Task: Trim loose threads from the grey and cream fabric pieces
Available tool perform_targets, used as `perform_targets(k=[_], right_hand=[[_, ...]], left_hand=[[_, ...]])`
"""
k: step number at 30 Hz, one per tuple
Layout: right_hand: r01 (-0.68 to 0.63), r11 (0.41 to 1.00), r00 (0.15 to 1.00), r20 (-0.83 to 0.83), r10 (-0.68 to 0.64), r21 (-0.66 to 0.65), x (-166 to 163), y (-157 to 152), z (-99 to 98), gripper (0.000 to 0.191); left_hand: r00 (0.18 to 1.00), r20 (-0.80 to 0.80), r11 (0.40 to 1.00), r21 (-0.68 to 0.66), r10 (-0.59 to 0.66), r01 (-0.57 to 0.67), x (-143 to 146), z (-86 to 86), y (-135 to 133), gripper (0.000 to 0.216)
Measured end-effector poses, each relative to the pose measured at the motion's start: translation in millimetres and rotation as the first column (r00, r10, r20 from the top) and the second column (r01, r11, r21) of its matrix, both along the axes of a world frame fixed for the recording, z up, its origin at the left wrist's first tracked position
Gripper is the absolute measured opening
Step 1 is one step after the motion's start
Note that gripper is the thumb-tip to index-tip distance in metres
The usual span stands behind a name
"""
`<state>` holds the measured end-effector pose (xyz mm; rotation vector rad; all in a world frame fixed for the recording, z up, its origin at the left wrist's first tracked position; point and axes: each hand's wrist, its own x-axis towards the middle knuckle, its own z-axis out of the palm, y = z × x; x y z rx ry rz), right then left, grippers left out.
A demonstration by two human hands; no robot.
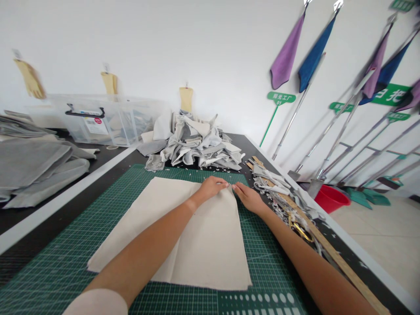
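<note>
A cream-coloured piece of fabric (203, 245), with a crease down its middle, lies over a green cutting mat (108, 218). It looks like more than one layer at the lower edge. My left hand (212, 187) reaches across it, thumb and fingers pinched on its far right corner. Right beside it, my right hand (248, 197) comes in from the right with fingers pressed together at the same corner. The two sets of fingertips almost meet, and the corner between them is mostly hidden.
Behind the mat lies a heap of grey and white scraps (200, 142). To the left are stacked grey cloths (36, 162) and a clear plastic box (114, 124). Along the right run a wooden ruler (324, 245), cut strips and gold-handled scissors (302, 232). A red bucket (333, 197) stands beyond.
</note>
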<state>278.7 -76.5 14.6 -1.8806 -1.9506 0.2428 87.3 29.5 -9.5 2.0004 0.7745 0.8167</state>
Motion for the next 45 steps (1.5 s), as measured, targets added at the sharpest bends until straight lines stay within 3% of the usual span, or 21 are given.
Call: perform_targets(k=[19,31,45], right_hand=[[-0.014,1.0,0.999,-0.031,0.014,0.001,-0.4,1.0,0.3,0.043],[0.056,0.998,0.997,-0.046,-0.057,-0.022,-2.6,2.7,1.2,0.05],[0.007,1.0,0.996,-0.092,-0.007,0.003,-0.9,1.9,0.4,0.046]], left_hand=[[1.0,0.004,1.0,-0.003,-0.011,0.011,1.1,-2.0,1.9,0.041],[1.0,-0.003,1.0,0.013,-0.015,0.015,1.3,-3.6,3.5,0.041],[0.999,-0.013,0.999,0.029,-0.03,0.03,0.4,-2.3,1.5,0.043]])
